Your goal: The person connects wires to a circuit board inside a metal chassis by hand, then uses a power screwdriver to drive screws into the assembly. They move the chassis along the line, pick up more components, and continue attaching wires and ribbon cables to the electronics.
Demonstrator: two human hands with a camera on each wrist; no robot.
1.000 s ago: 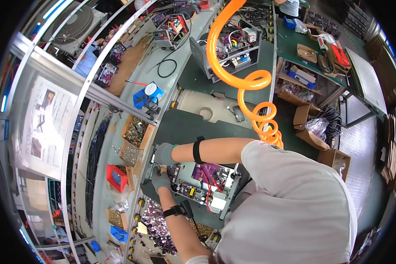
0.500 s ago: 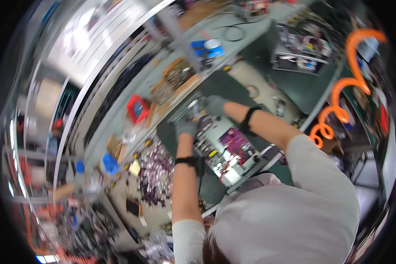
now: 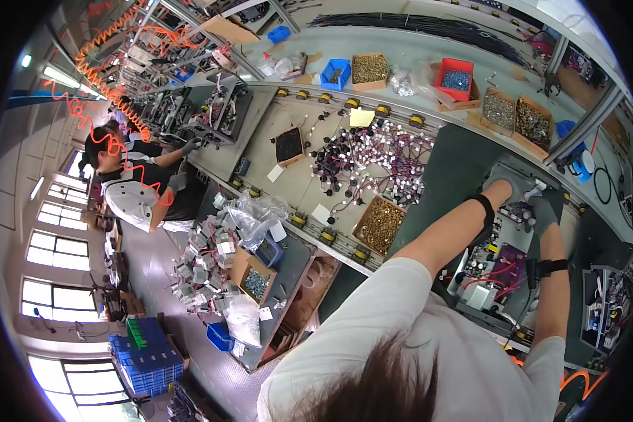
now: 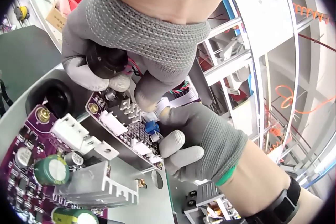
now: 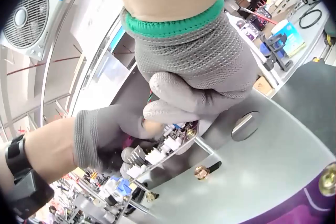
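Observation:
In the head view, both gloved hands meet at the far end of an open metal chassis (image 3: 480,295). My left hand (image 4: 142,40) curls some fingers round a black round part (image 4: 106,60) with thin wires, while its other fingertips touch a white connector area on a small purple circuit board (image 4: 126,129). My right hand (image 5: 194,71) has curled fingers at the end of that board, beside a blue component (image 4: 152,127); its thumb meets the left fingertips. Fingers partly hide the contact. Below is a larger purple board (image 4: 26,182) with a finned heatsink (image 4: 97,182).
Loose wired parts (image 3: 373,165) and a box of brass pieces (image 3: 380,224) lie left of the chassis. Beyond it are a red bin (image 3: 454,79) and boxes of small hardware (image 3: 532,123). Another chassis (image 3: 607,306) stands at right. A person (image 3: 137,186) works at far left.
The head view has swung left, bringing the other worker and the windows into view. Both hands remain close together at the same end of the chassis.

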